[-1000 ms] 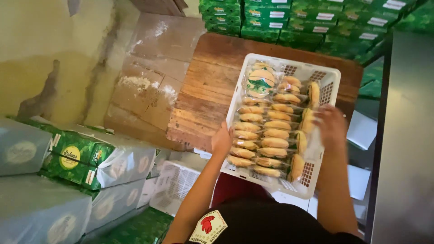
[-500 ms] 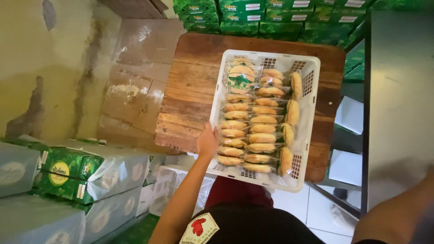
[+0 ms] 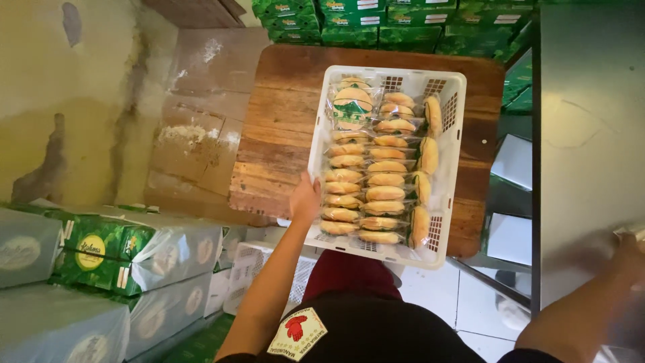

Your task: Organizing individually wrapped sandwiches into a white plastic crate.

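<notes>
Head view: white perforated plastic crate (image 3: 447,158) of wrapped golden pastries (image 3: 376,168) resting on a worn wooden table (image 3: 275,134).

Left hand (image 3: 306,198) grips the crate's near-left rim, fingers closed on the edge. Right hand (image 3: 628,245) lies far to the right on a grey metal surface (image 3: 584,134), touching a pale object; its grasp cannot be determined. Judged status: crate is filled in neat rows and set down, overhanging the near table edge. Green cartons (image 3: 376,20) stand stacked beyond.
</notes>
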